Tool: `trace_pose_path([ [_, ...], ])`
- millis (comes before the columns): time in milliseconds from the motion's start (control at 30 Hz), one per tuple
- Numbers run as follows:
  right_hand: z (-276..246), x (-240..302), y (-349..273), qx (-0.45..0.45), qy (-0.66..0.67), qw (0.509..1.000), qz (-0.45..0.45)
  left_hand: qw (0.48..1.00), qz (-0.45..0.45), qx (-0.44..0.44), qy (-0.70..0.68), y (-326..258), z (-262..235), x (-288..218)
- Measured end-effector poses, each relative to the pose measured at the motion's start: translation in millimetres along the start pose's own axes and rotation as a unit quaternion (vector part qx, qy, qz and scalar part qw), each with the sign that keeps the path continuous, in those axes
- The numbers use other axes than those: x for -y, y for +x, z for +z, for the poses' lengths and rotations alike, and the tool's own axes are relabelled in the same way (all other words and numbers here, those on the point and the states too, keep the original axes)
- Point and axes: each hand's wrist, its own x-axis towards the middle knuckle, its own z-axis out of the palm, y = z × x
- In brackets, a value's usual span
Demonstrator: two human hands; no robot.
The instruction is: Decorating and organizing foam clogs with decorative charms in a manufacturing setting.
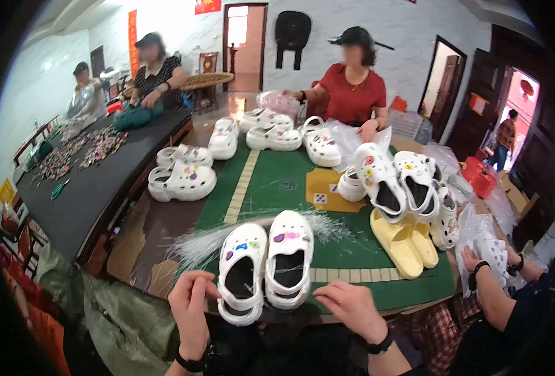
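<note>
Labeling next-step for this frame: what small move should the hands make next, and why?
Probably close the left hand and right hand on the white clog pair. Both hands sit beside the heels at the table edge, apparently holding nothing, and the pair lies side by side between them.

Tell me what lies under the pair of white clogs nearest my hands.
The white clogs stand on a green mat, with a bundle of clear plastic strands running beneath their toes. The mat directly under the soles is hidden.
</note>
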Motion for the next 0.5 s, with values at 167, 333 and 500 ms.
trace_pose_path([
  [167, -23, -1, -9, -0.072, 0.048, 0.995, 0.058, 0.998, 0.01, -0.013, -0.053, 6, 2, 3],
  [333, -25, -5, -17, -0.159, 0.244, 0.954, 0.071, 0.999, 0.007, 0.043, -0.028, -5, 20, -5],
  [500, -6, 33, -12, -0.128, 0.595, 0.791, 0.065, 0.979, 0.072, 0.183, 0.05, -25, 48, 4],
])
